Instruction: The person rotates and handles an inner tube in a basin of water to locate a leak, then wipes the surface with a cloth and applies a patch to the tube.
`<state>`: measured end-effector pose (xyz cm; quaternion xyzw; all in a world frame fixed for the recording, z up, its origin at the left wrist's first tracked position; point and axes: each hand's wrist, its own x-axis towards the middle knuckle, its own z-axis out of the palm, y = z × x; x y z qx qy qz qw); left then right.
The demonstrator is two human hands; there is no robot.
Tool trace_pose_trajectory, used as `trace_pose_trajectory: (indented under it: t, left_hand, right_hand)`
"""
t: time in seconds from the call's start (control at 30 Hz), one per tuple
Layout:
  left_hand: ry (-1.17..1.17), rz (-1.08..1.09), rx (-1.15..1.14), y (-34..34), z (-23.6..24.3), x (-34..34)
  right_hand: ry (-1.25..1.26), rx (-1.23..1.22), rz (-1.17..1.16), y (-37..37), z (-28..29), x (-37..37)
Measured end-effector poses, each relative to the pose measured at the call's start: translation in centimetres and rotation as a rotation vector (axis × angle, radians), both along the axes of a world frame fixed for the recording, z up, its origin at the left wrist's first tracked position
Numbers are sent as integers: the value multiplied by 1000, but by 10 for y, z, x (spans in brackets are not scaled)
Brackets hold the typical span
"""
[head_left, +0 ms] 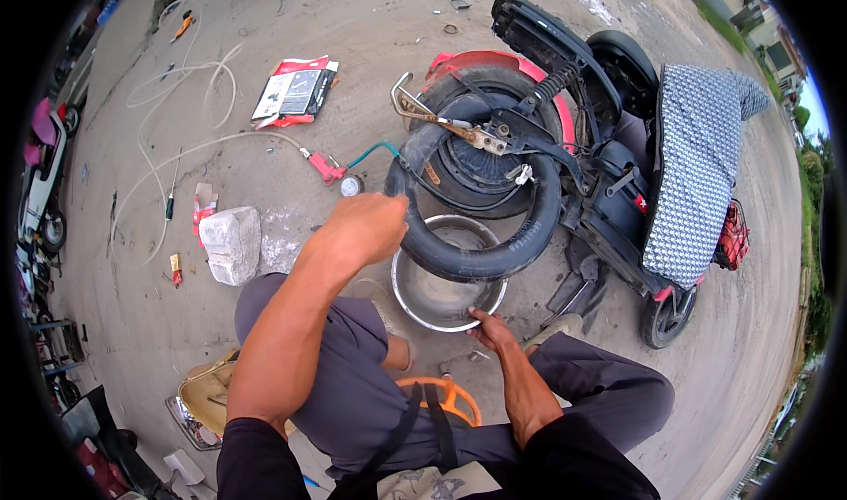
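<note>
Black rubber catches my eye first: a fat inner tube [468, 266], right of centre in the frame, looped in front of the rear wheel [463, 163] of a scooter [618, 178]. Its lower bend hangs over a round metal basin [441, 295] that stands on the ground [459, 30] just below the middle of the frame.

The worker's left hand [363, 228] is bunched into a fist at the tube's left edge; from where I stand I can't tell whether any rubber is caught inside that grip. The right hand [492, 330] has the basin by the lower right of its rim, thumb laid over the lip.

A thin green hose [375, 150] runs from the tube's upper left to a red air gun [326, 169], with a round gauge [352, 185] just beside it. From there a pale hose [281, 136] trails off in loops toward the upper left. A red, white and black packet [296, 91] lies above that line, and a rough white block [231, 244] sits left of the worker's knee.

Over on the right, a patterned cover [693, 173] drapes the scooter's front end. At bottom centre, something round and orange [463, 400] shows between the worker's grey-trousered legs [344, 376].
</note>
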<state>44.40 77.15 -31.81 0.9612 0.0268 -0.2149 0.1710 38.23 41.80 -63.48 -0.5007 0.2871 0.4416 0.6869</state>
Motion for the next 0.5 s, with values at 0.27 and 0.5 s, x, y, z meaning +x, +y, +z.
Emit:
trace_pose_trajectory:
  t: [0.27, 0.5]
  left_hand:
    - [8, 42, -17, -1, -11, 8]
    - [-26, 208, 71, 47, -17, -29]
  right_hand:
    - [-651, -966, 471, -68, 13, 74]
    - [-473, -327, -242, 43, 189, 137]
